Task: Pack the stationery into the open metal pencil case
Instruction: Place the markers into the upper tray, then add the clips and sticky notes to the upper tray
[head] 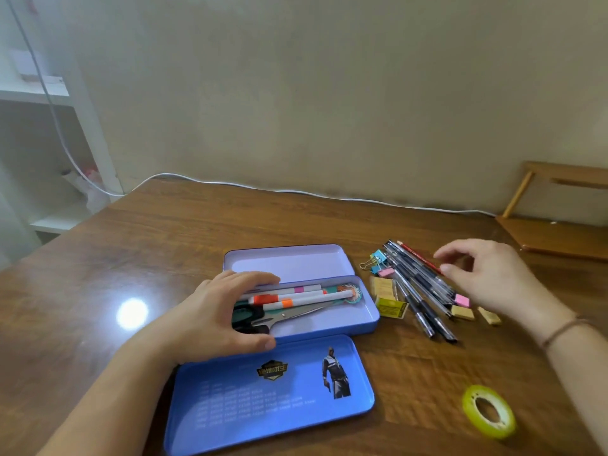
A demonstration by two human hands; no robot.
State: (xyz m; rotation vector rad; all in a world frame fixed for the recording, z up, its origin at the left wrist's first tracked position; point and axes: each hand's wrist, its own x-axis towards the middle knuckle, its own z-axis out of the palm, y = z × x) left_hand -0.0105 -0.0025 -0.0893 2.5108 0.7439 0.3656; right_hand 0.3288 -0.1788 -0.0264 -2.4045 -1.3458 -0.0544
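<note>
The blue metal pencil case (368, 311) lies open on the wooden table, one lid (289, 261) flat behind it and a printed lid (263, 399) flat in front. In its tray lie three white markers (296, 296) and scissors (289, 315). My left hand (210, 311) grips the tray's left end, fingers over the far wall and thumb on the near wall. To the right lies a pile of pens (418, 291) with a red pencil (418, 255), binder clips (378, 260) and small erasers (462, 312). My right hand (493, 274) hovers just above the pens, fingers loosely bent, holding nothing.
A yellow tape roll (488, 411) lies near the front right of the table. A small yellow box (391, 307) sits beside the case. A white cable (296, 190) runs along the back edge. A wooden stand (559, 225) is at far right, white shelves (49, 126) at left.
</note>
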